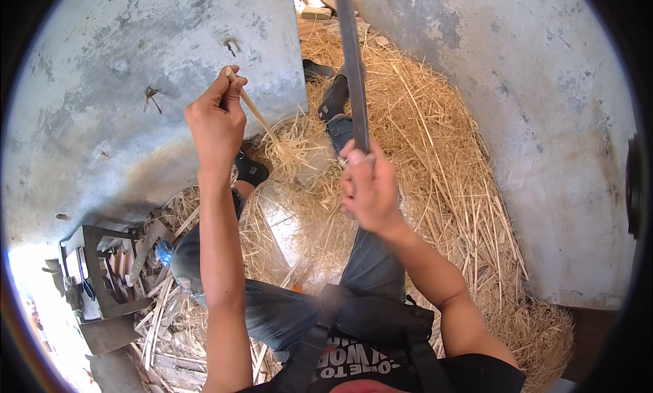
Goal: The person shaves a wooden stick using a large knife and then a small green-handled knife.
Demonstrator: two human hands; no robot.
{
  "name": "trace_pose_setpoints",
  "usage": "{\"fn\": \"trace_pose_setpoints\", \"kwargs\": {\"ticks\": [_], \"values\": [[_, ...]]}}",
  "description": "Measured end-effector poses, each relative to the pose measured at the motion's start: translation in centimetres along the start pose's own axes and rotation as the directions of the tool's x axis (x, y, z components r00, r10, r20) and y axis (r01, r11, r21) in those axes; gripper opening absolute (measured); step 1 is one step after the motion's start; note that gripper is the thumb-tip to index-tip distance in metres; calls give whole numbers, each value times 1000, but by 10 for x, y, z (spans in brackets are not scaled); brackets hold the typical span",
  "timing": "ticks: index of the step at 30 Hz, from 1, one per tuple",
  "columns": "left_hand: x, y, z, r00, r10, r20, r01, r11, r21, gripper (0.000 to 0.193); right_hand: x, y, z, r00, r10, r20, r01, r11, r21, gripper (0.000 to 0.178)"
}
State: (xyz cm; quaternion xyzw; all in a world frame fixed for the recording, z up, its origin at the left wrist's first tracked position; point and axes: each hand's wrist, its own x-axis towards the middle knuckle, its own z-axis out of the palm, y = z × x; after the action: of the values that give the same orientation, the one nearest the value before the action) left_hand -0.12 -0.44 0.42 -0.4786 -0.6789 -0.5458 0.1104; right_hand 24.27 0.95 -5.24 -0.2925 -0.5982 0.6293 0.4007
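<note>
My left hand [219, 121] is raised in front of the grey wall, its fingers pinched round the upper end of a thin pale wooden stick [254, 110]. The stick slants down to the right, and its lower end lies over a tuft of curly shavings [291, 155]; whether they are attached cannot be made out. In my closed right hand [371, 192] is a long, dark, straight blade like a machete [354, 73], pointing up and away from me. The fingers hide its grip. Stick and blade are apart.
Straw-like shavings [435, 148] cover the floor around my legs. Grey walls [136, 46] stand on both sides, with a gap at the far middle. A dark wooden rack [102, 277] holding several items is at the lower left, beside loose strips [160, 311].
</note>
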Motion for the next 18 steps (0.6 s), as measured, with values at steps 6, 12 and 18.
{"fn": "trace_pose_setpoints", "kwargs": {"ticks": [6, 12, 18], "values": [[-8, -2, 6, 1000, -17, 12, 17, 1000, -7, 18, -56, 142, -2, 598, 787, 149, -795, 607, -16, 35], [-4, -15, -16, 991, -84, 104, 96, 988, -122, 22, -77, 139, -35, 378, 904, 198, -911, 327, 251, 39], [-2, -30, -41, 958, -124, 258, 218, 900, -378, 24, -42, 65, -18, 795, 603, 60, -600, 770, 217, 34]]}}
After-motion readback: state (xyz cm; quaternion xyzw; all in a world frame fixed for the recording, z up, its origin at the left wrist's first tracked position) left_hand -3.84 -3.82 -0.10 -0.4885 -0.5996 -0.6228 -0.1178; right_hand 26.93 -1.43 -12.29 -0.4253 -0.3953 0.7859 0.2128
